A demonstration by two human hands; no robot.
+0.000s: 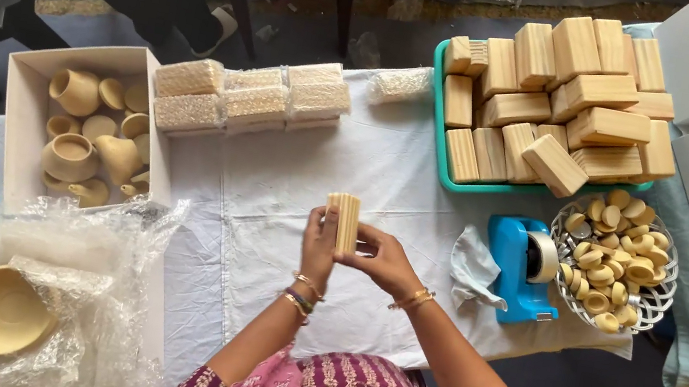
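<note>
Gripping a small wooden block [347,221] upright, both hands are pinching it: left hand [317,250] fingers pressed on its left side, right hand [384,262] fingers curling round its right. Just right of the fingers a blue tape dispenser [523,269] is sitting; farther beyond, a teal tray [436,134] is holding stacked blocks.

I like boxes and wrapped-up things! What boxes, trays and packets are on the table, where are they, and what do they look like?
Open white cardboard box: left, holding tan clay pots.
Bubble-wrapped rectangular packets: top middle, pale, in a row.
Teal plastic tray: upper right, piled with tan wooden blocks.
Crumpled clear bubble wrap: bottom left, around a tan clay bowl.
Small tan ridged block: centre, held upright by left hand and right hand.
</note>
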